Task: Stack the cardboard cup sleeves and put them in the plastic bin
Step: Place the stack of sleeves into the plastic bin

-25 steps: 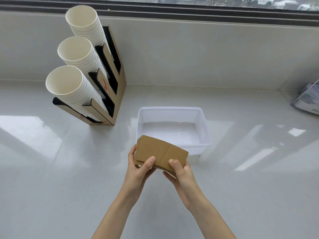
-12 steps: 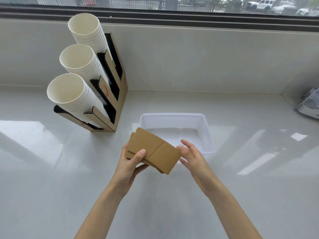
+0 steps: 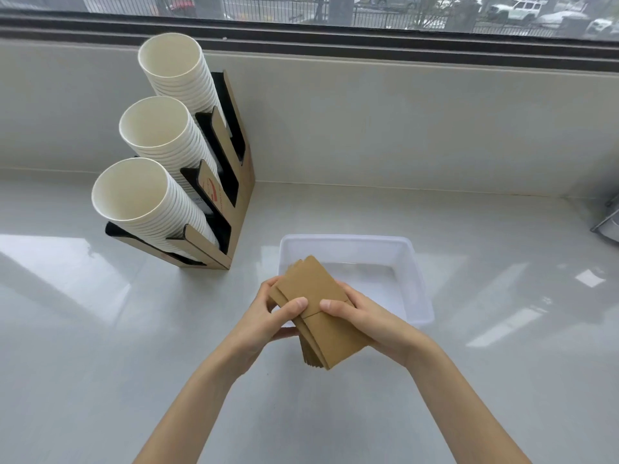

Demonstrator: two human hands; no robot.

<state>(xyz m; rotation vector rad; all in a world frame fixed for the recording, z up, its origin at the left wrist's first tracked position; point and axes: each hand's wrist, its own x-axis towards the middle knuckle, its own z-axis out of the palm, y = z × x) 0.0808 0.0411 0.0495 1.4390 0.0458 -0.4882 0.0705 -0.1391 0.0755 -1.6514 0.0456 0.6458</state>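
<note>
A stack of flat brown cardboard cup sleeves [image 3: 320,296] is held in both hands above the counter, at the near left corner of the bin. My left hand [image 3: 268,321] grips its left edge, thumb on top. My right hand [image 3: 371,324] grips the right edge, thumb on top. The stack runs lengthwise away from me, its far end over the bin's near left part. The clear white plastic bin [image 3: 413,279] stands on the counter just beyond my hands; what shows of its inside holds nothing.
A cardboard cup holder [image 3: 236,209] with three tilted stacks of white paper cups [image 3: 147,199] stands to the left of the bin. A wall and window sill run along the back. A grey object [image 3: 608,226] sits at the right edge.
My right hand, off the stack half a second ago, has closed on it again. The stack has turned from crosswise to lengthwise and sits closer to the bin.
</note>
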